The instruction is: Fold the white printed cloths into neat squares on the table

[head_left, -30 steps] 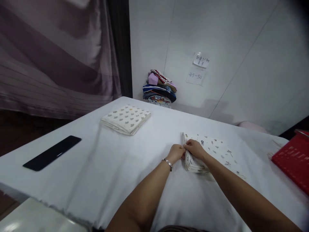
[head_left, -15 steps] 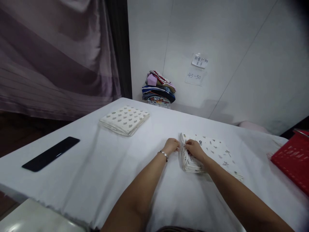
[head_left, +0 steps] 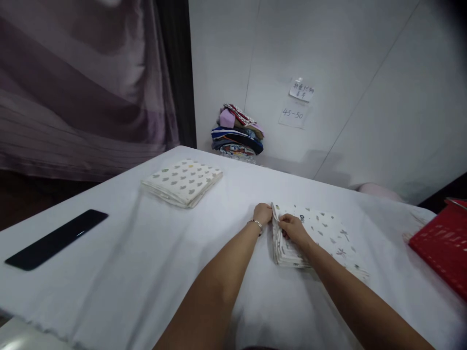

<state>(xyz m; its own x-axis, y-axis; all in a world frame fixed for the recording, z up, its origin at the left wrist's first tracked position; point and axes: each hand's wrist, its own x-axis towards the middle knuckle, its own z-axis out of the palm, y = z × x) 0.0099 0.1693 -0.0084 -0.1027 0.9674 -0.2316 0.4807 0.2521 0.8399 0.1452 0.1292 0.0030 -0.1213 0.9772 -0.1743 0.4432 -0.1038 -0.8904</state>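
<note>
The right hand [head_left: 295,229] is pinching the sprig-print cloth [head_left: 323,231] by its left edge, on the right half of the white table [head_left: 204,243]; the left hand [head_left: 262,213] is touching the cloth's far-left corner, its grip unclear. The table is stretching leftward to a grey-motif folded cloth [head_left: 184,179].

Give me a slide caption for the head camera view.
Left hand and right hand at the edge of a folded printed cloth on a white table.
</note>
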